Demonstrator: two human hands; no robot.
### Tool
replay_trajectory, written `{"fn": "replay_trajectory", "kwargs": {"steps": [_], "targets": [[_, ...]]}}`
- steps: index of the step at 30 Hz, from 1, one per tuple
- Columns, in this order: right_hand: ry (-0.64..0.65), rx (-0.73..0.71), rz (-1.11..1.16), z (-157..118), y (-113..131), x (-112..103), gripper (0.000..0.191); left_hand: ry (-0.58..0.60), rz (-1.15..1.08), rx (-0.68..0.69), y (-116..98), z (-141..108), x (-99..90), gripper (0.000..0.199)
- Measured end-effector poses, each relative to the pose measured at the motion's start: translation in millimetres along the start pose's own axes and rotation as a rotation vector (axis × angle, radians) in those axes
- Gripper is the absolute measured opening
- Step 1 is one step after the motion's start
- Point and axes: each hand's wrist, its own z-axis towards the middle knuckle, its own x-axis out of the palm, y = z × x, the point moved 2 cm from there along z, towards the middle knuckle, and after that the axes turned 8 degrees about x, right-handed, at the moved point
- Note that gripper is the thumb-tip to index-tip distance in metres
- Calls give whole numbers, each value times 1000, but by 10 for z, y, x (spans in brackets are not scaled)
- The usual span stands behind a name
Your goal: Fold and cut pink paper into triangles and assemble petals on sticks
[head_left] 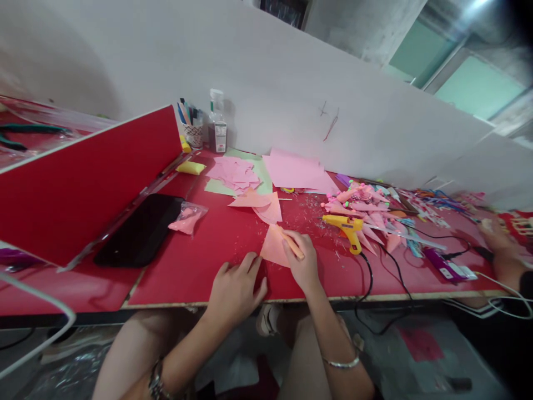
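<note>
A pink-orange paper piece (272, 247) lies on the red table near its front edge. My right hand (305, 264) is closed around a short orange stick-like tool (295, 245), held slanted over the paper's right side. At the paper's lower left corner rests my left hand (237, 283), its fingers apart and fingertips on the table and paper edge. Just beyond are more cut pink-orange pieces (270, 208). A heap of pink paper pieces (235, 172) sits farther back on a green sheet (216, 186).
On the right are a yellow glue gun (348, 229), pink paper cones (368, 203), cables and a purple power strip (443, 266). A black phone (139, 230), a red divider (95, 186), a bottle (218, 130) and a pen cup (193, 135) stand left. Another person's arm (506, 255) shows far right.
</note>
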Motion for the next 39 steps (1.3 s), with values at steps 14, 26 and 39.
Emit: {"fn": "replay_trajectory", "kwargs": {"steps": [14,26,39], "targets": [[-63,101,86,32,-73,29,24,44,59,7,-20,-7,-30,35],[-138,151,750,-172,37,-396,34,-8,-115,-110,169,33,-78,38],[14,0,981,-626,684,-753,41,-325,-889,240,-164,114,-556,91]]}}
